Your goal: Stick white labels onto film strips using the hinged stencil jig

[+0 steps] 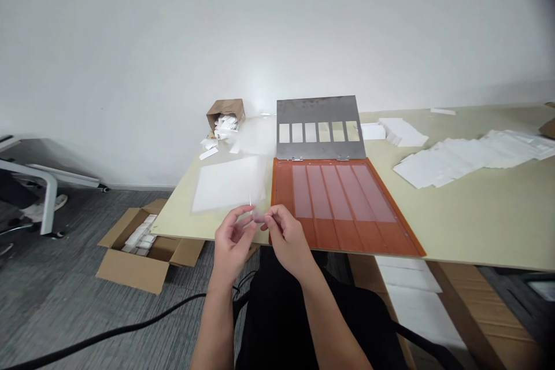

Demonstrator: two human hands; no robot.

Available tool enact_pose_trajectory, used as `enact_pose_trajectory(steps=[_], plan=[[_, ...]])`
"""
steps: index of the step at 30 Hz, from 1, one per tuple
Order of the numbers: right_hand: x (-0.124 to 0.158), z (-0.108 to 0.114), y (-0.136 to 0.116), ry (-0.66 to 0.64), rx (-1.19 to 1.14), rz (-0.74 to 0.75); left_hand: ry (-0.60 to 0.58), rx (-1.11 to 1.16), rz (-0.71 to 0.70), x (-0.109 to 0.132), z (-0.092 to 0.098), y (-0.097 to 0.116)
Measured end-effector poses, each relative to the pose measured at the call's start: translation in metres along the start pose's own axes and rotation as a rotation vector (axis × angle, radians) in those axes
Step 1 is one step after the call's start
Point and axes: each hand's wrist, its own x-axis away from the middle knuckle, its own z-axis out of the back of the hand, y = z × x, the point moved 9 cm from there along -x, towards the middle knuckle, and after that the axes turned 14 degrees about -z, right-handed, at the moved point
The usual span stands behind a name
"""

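Observation:
My left hand (232,243) and my right hand (286,235) are raised close together just over the table's front edge. Their fingertips seem to pinch a thin clear plastic film (255,185) that rises towards the far side of the table. The film is hard to trace against the frosted white sheet (228,185) lying beneath it. To the right of my right hand is an orange board (347,237) with several translucent strips. It is hinged to a steel plate (318,115) with several rectangular windows, which stands tilted up behind it.
A tipped brown paper bag (224,115) spills white pieces onto the cream table (477,225). Overlapping white sheets (459,156) lie at the right. An open cardboard box (143,248) of white packets sits on the grey floor. A black cable (130,324) crosses the floor, and a chair stands at the left.

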Motion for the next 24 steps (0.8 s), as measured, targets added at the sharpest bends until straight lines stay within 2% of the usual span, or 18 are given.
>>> enact_pose_trajectory(steps=[5, 14, 20, 24], plan=[[-0.003, 0.001, 0.005, -0.019, -0.042, -0.013, -0.032, -0.067, 0.052, 0.002, -0.004, -0.006], [-0.003, 0.004, 0.004, -0.008, -0.055, 0.011, 0.047, -0.078, 0.080, 0.001, 0.001, -0.010], [0.000, 0.022, 0.001, 0.188, 0.171, 0.009, 0.146, -0.138, 0.063, -0.002, 0.010, -0.013], [0.006, 0.035, -0.003, 0.398, 0.426, 0.027, 0.225, -0.147, 0.135, -0.004, 0.011, -0.019]])
